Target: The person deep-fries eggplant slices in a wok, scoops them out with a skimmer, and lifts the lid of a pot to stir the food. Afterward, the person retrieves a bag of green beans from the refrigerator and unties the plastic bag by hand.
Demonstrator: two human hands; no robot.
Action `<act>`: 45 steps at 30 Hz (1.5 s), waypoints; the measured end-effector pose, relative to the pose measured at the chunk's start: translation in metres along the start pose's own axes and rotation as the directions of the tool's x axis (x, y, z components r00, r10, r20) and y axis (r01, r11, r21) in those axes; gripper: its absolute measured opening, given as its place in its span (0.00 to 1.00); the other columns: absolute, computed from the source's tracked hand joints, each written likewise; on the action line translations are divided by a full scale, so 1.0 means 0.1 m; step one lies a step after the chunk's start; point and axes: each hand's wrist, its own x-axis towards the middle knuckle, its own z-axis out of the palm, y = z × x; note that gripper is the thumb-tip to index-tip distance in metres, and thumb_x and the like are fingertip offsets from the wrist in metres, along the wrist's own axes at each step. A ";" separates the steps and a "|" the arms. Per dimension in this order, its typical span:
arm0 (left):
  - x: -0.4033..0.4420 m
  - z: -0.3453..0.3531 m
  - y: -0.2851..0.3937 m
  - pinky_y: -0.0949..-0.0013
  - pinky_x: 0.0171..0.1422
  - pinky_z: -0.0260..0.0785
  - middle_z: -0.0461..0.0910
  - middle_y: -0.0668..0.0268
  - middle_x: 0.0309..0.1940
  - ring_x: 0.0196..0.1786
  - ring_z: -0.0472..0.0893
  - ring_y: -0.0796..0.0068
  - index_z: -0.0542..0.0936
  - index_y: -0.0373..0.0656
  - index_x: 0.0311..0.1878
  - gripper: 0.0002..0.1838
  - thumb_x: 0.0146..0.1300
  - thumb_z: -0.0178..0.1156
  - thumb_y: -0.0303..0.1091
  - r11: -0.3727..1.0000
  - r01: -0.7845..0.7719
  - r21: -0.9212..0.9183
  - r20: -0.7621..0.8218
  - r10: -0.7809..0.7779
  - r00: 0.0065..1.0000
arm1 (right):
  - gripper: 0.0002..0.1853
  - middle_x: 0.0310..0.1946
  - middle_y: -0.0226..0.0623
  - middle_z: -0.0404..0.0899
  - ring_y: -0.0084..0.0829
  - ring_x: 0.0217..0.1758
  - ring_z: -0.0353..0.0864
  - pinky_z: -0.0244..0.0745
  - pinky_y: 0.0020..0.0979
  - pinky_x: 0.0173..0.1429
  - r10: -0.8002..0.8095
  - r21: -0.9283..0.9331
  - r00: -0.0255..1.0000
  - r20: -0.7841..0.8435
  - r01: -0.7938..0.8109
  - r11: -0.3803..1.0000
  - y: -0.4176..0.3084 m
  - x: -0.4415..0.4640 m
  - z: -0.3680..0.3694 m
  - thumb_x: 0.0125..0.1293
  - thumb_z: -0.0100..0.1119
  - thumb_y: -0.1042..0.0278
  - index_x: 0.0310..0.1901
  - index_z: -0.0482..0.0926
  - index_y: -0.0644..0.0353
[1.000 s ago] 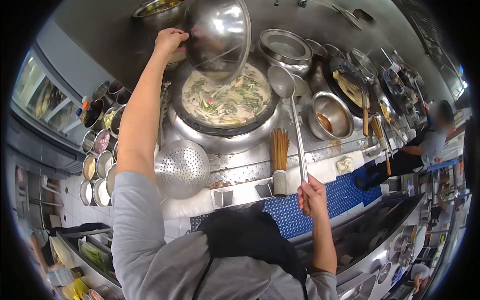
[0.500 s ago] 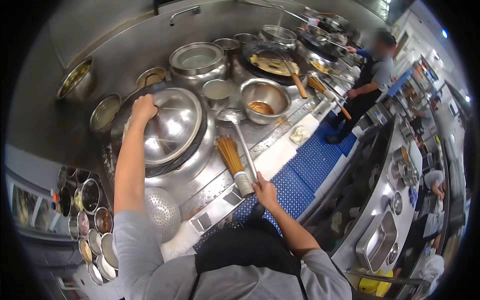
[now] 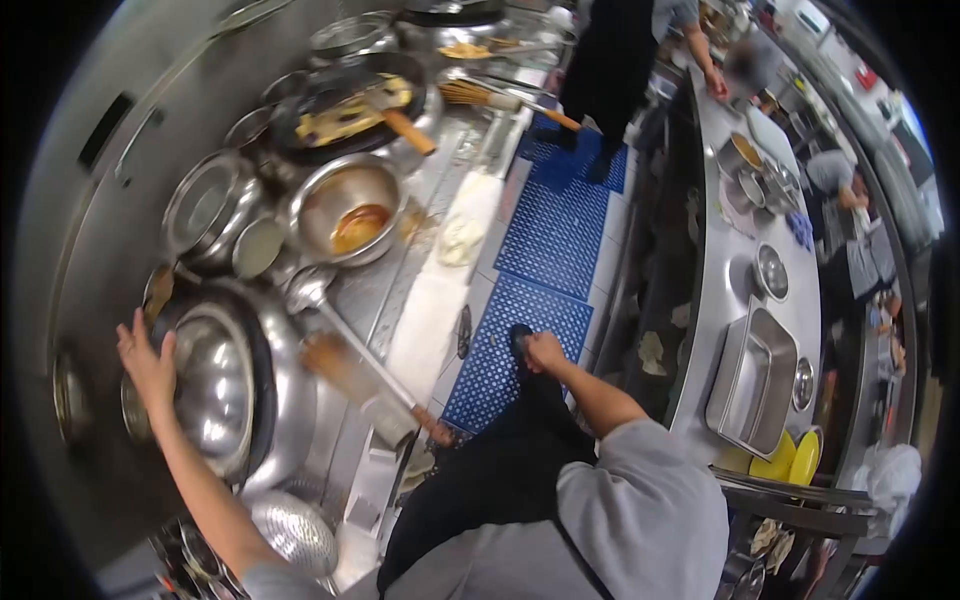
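Observation:
My left hand (image 3: 148, 368), fingers spread, is at the left edge of the domed steel lid (image 3: 220, 385) and holds nothing; whether it touches the lid I cannot tell. The lid sits on a wok at the near stove ring. My right hand (image 3: 543, 353) is curled closed above the blue floor mat, away from the counter, with nothing visible in it. A long-handled ladle (image 3: 355, 340) lies across the counter edge, its bowl near the wok. Beside it rests a bamboo wok brush (image 3: 340, 368), blurred. A perforated strainer (image 3: 293, 530) lies close to my left forearm.
A steel bowl (image 3: 305, 195) with brown liquid stands behind the ladle. Farther back, a wok (image 3: 290, 125) holds yellow food and a wooden-handled tool. A co-worker (image 3: 620, 60) stands on the blue mat (image 3: 550, 240). To the right runs a steel counter (image 3: 735, 260) with a rectangular pan (image 3: 755, 385).
My view has swung to the right. My right hand has let go of the ladle and moved away from the counter. My left hand has opened off the lid's top.

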 end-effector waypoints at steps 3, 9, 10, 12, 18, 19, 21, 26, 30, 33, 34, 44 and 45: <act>0.09 -0.62 1.49 0.48 0.81 0.43 0.50 0.44 0.78 0.79 0.52 0.42 0.64 0.54 0.76 0.35 0.68 0.61 0.43 0.960 -0.256 -0.113 -0.278 0.217 0.936 | 0.15 0.18 0.38 0.77 0.33 0.12 0.74 0.74 0.35 0.18 -0.024 0.146 1.000 -0.017 0.026 0.989 0.06 1.24 -0.43 0.70 0.52 0.64 0.30 0.81 0.66; -0.14 -0.39 3.45 0.50 0.80 0.48 0.53 0.48 0.78 0.79 0.55 0.50 0.58 0.37 0.77 0.39 0.71 0.59 0.46 0.859 -0.288 -0.424 -0.184 0.230 0.956 | 0.14 0.25 0.37 0.80 0.30 0.22 0.77 0.77 0.34 0.23 -0.084 0.426 0.975 -0.207 0.167 0.889 -0.49 4.00 -0.84 0.69 0.54 0.61 0.45 0.84 0.61; -0.26 -0.29 3.75 0.50 0.80 0.49 0.51 0.47 0.78 0.79 0.55 0.53 0.56 0.36 0.77 0.39 0.72 0.57 0.48 0.837 -0.181 -0.516 -0.093 0.156 0.983 | 0.16 0.27 0.37 0.81 0.31 0.25 0.79 0.78 0.35 0.24 0.017 0.511 0.982 -0.189 0.083 0.856 -0.84 4.09 -1.08 0.69 0.54 0.60 0.48 0.85 0.59; -0.49 -0.08 4.07 0.55 0.76 0.56 0.59 0.54 0.76 0.76 0.61 0.57 0.58 0.34 0.76 0.37 0.71 0.59 0.42 0.788 -0.073 -0.612 0.056 0.135 0.989 | 0.17 0.32 0.38 0.83 0.32 0.31 0.82 0.80 0.35 0.31 -0.024 0.491 0.976 -0.218 0.131 0.861 -1.22 4.54 -1.24 0.70 0.53 0.60 0.51 0.84 0.60; -0.89 0.21 4.70 0.66 0.59 0.73 0.73 0.53 0.62 0.56 0.77 0.67 0.62 0.33 0.73 0.33 0.69 0.63 0.30 0.754 0.219 -0.619 0.411 0.074 0.908 | 0.16 0.42 0.42 0.83 0.32 0.46 0.81 0.75 0.34 0.51 -0.080 0.644 0.972 -0.221 0.207 0.736 -1.89 5.68 -1.05 0.72 0.50 0.64 0.52 0.83 0.61; -0.90 0.18 4.91 0.66 0.58 0.73 0.73 0.53 0.62 0.56 0.77 0.67 0.63 0.33 0.72 0.32 0.69 0.62 0.29 0.766 0.293 -0.572 0.502 0.044 0.864 | 0.15 0.40 0.41 0.83 0.33 0.45 0.81 0.76 0.35 0.49 -0.062 0.734 0.986 -0.156 0.158 0.660 -1.91 5.86 -0.96 0.73 0.50 0.64 0.50 0.83 0.61; -0.91 0.14 5.12 0.66 0.58 0.73 0.74 0.53 0.62 0.56 0.78 0.66 0.63 0.34 0.73 0.32 0.69 0.62 0.28 0.751 0.415 -0.513 0.610 -0.022 0.792 | 0.12 0.36 0.36 0.81 0.31 0.37 0.80 0.76 0.35 0.42 0.041 0.902 0.999 0.006 -0.023 0.430 -2.09 5.76 -1.09 0.73 0.52 0.63 0.46 0.83 0.59; -1.04 0.25 5.31 0.67 0.60 0.73 0.70 0.50 0.66 0.58 0.78 0.64 0.62 0.40 0.75 0.35 0.67 0.63 0.29 0.700 0.532 -0.476 0.696 -0.071 0.715 | 0.17 0.41 0.39 0.80 0.34 0.39 0.79 0.76 0.35 0.42 0.057 0.877 0.987 0.149 -0.159 0.453 -2.20 5.49 -1.31 0.76 0.48 0.60 0.55 0.78 0.61; -1.11 0.37 5.47 0.57 0.68 0.69 0.74 0.50 0.65 0.65 0.76 0.57 0.66 0.36 0.72 0.36 0.63 0.68 0.31 0.563 0.638 -0.525 0.746 -0.058 0.664 | 0.21 0.45 0.36 0.78 0.27 0.42 0.76 0.77 0.30 0.42 -0.165 0.741 0.983 0.081 0.051 0.670 -1.72 5.59 -1.13 0.76 0.46 0.56 0.62 0.75 0.59; -1.10 0.32 5.46 0.62 0.62 0.74 0.80 0.53 0.57 0.57 0.82 0.60 0.72 0.39 0.68 0.34 0.56 0.72 0.25 0.642 0.517 -0.567 0.678 0.006 0.735 | 0.25 0.52 0.33 0.75 0.21 0.45 0.72 0.74 0.26 0.38 -0.221 0.766 0.969 0.112 0.058 0.640 -1.41 5.03 -1.36 0.76 0.46 0.51 0.67 0.73 0.55; -1.11 0.25 5.41 0.63 0.63 0.73 0.80 0.52 0.57 0.58 0.81 0.61 0.74 0.40 0.67 0.33 0.56 0.72 0.26 0.668 0.488 -0.561 0.678 0.033 0.734 | 0.27 0.52 0.32 0.75 0.23 0.41 0.70 0.72 0.26 0.37 -0.174 0.637 0.974 0.145 0.043 0.770 -1.47 4.59 -1.67 0.75 0.47 0.47 0.68 0.72 0.54; -1.97 -0.37 4.31 0.69 0.38 0.77 0.86 0.57 0.32 0.29 0.85 0.71 0.82 0.36 0.55 0.15 0.69 0.60 0.33 0.346 0.649 -0.678 0.373 -0.599 0.709 | 0.16 0.25 0.32 0.81 0.29 0.23 0.78 0.72 0.34 0.27 -0.156 0.508 0.936 0.316 -0.028 0.861 -0.93 3.09 -2.09 0.72 0.53 0.52 0.31 0.77 0.53; -2.14 -0.35 4.14 0.74 0.36 0.76 0.84 0.61 0.30 0.31 0.84 0.78 0.83 0.35 0.53 0.12 0.70 0.57 0.26 0.353 0.582 -0.733 0.219 -0.687 0.693 | 0.18 0.19 0.33 0.75 0.30 0.19 0.75 0.69 0.34 0.23 -0.149 0.429 0.949 0.276 0.017 0.903 -1.10 2.96 -2.10 0.73 0.52 0.53 0.26 0.74 0.53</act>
